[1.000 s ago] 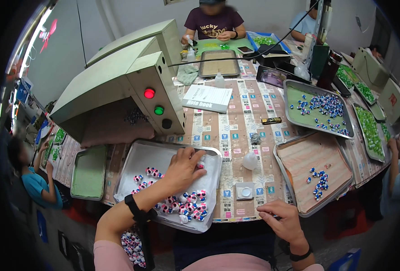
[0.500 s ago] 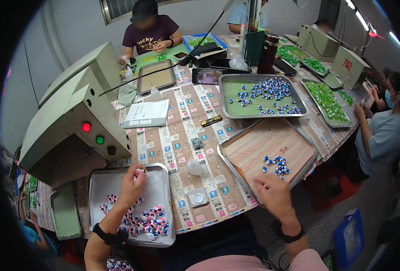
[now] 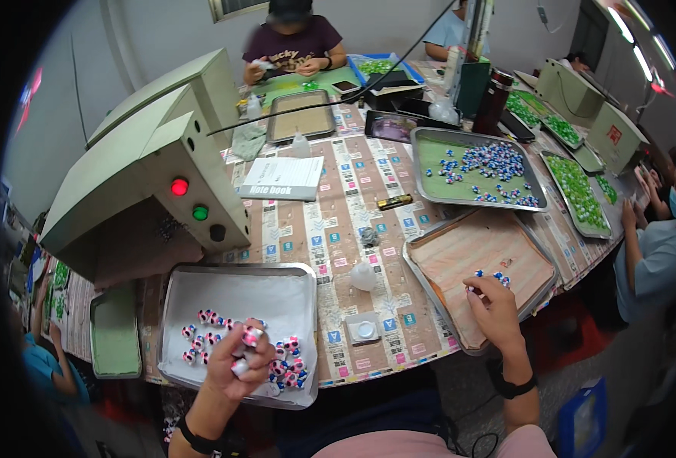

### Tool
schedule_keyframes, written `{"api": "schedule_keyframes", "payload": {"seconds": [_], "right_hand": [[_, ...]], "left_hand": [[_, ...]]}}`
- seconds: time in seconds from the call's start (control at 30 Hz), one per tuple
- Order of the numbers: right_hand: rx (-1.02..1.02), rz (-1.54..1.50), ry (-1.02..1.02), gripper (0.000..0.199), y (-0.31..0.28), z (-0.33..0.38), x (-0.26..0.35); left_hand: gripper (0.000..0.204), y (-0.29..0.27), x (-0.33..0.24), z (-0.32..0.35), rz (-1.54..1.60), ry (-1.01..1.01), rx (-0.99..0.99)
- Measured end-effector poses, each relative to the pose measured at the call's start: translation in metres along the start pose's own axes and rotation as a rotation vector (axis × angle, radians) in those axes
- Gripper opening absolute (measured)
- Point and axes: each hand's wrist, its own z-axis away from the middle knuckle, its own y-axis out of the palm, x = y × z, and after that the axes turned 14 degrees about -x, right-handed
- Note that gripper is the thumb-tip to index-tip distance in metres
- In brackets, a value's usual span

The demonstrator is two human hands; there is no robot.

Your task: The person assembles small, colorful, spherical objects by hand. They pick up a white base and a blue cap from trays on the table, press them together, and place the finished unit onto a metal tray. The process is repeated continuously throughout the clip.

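Note:
My left hand (image 3: 235, 372) is closed around small pink-and-white figurines (image 3: 252, 336), turned so that they show between the fingers. It is held over a metal tray lined with white paper (image 3: 235, 286), where several more pink, white and blue figurines (image 3: 210, 317) lie loose. On the right, my right hand (image 3: 497, 309) reaches over a paper-lined tray (image 3: 449, 263) beside small blue-and-white pieces (image 3: 498, 276), partly covering them. Its thumb and fingertips are pinched together; whatever they hold is too small to make out.
A grey-green machine (image 3: 132, 183) with red and green lights stands left. Behind the right tray sits another tray (image 3: 422, 183) of blue-and-white pieces. A squeeze bottle (image 3: 363, 276), a small white dish (image 3: 364, 330), a marker-like tube (image 3: 395, 201) and a notebook (image 3: 281, 177) lie mid-table. Co-workers sit around.
My left hand has come nearer and turned, exposing the figurines in it. My right hand has closed into a pinch by the blue-and-white pieces. The whole view has shifted.

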Motion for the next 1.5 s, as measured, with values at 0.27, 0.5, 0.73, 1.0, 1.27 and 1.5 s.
{"api": "schedule_keyframes", "payload": {"seconds": [0.27, 0.5, 0.73, 1.0, 1.27, 1.5], "right_hand": [[0.35, -0.594, 0.201, 0.022, 0.027, 0.04, 0.043], [0.464, -0.727, 0.524, 0.023, 0.046, 0.05, 0.076], [0.387, -0.459, 0.153, 0.018, 0.062, 0.046, 0.075], [0.28, -0.238, -0.272, 0.017, 0.084, 0.037, 0.083], [0.265, -0.03, -0.44, 0.012, 0.093, 0.038, 0.089], [0.262, -0.053, -0.438, 0.011, 0.096, 0.036, 0.093]], "left_hand": [[0.029, 0.012, 0.067, 0.006, 0.153, -0.063, -0.083], [0.033, 0.022, 0.087, 0.012, 0.021, -0.023, -0.161], [0.032, 0.015, 0.092, 0.017, -0.008, -0.03, -0.052], [0.029, 0.01, 0.099, 0.022, -0.006, 0.008, -0.036], [0.028, 0.004, 0.098, 0.025, -0.029, -0.059, -0.037], [0.034, 0.005, 0.107, 0.022, 0.009, -0.035, -0.066]]}}
